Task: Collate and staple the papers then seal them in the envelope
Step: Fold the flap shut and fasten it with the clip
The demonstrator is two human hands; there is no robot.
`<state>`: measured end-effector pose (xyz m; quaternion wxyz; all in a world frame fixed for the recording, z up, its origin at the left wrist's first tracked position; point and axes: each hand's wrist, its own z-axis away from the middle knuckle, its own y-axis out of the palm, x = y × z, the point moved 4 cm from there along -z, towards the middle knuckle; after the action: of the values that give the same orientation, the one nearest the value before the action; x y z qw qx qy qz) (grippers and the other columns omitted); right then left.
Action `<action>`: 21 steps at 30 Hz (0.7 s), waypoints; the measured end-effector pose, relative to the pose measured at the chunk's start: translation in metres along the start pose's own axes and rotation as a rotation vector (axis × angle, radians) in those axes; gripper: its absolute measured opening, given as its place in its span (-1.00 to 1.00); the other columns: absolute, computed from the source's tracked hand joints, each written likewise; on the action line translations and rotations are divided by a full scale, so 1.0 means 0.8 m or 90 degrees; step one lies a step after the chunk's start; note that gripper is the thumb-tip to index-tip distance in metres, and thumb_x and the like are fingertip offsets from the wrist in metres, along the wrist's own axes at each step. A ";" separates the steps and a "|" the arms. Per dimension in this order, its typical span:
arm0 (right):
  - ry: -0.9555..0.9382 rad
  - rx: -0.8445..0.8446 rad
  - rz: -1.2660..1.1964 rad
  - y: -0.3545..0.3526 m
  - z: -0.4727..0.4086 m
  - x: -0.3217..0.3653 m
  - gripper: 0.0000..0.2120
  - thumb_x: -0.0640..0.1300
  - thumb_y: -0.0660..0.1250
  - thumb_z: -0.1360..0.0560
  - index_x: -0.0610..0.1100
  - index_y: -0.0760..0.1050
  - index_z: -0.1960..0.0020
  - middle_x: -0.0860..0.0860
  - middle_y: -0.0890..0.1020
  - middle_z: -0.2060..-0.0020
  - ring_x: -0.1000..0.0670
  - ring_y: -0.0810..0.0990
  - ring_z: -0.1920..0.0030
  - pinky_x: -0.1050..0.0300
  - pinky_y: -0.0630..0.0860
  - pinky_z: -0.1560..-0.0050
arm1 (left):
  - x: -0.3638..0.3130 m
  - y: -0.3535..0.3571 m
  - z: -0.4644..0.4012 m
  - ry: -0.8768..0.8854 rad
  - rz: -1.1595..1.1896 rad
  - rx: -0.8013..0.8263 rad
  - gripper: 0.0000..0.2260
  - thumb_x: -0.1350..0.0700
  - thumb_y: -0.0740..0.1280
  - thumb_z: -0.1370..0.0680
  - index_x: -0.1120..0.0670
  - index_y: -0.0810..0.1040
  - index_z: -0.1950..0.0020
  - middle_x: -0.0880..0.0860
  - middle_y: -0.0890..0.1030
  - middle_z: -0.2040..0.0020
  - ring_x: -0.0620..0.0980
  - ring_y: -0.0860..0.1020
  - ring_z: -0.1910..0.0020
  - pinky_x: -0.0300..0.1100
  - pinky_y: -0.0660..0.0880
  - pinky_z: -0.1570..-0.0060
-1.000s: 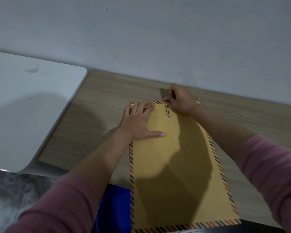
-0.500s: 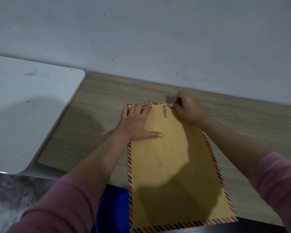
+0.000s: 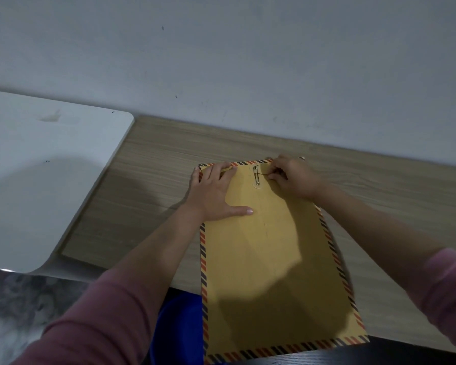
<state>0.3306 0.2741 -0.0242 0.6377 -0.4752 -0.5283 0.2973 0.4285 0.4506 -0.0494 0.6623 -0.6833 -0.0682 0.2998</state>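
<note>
Plain grey wall stands at the far side, and below it we see a wooden surface with a white board lying on its left part. From our head view, a big yellow envelope with a striped edge lies flat on the surface, its near end sticking out over the near edge. Something blue shows under that edge. Our left hand lies open and flat on the far left corner of the envelope, fingers spread, thumb pointing right, holding nothing. Our right hand is at the far right corner, its fingertips pinched close on a thin metal clasp near the far edge of the envelope. We see pink sleeves on both arms.
</note>
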 end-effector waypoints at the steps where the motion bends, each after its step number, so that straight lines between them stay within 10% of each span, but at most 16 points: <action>1: 0.000 -0.020 0.007 -0.002 -0.001 0.001 -0.91 -0.22 0.32 -0.47 -0.19 0.56 0.04 -0.12 0.60 0.07 -0.11 0.56 0.11 0.15 0.38 0.13 | 0.000 0.000 0.000 0.000 0.001 0.004 0.00 -0.52 0.25 -0.23 -0.04 0.07 -0.52 -0.03 0.11 -0.48 0.02 0.08 -0.49 0.24 -0.18 -0.44; 21: -0.032 0.123 -0.002 -0.001 -0.081 0.050 -0.87 -0.21 0.38 -0.45 -0.29 0.57 0.12 -0.16 0.65 0.17 -0.12 0.58 0.14 0.20 0.32 0.22 | 0.002 0.003 -0.003 0.008 -0.005 0.009 -0.02 -0.55 0.21 -0.21 -0.15 0.05 -0.52 -0.04 0.10 -0.46 0.02 0.07 -0.48 0.30 -0.18 -0.42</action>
<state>0.4028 0.2899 -0.0069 0.6673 -0.4034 -0.5137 0.3578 0.4303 0.4494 -0.0521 0.6686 -0.6801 -0.0646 0.2938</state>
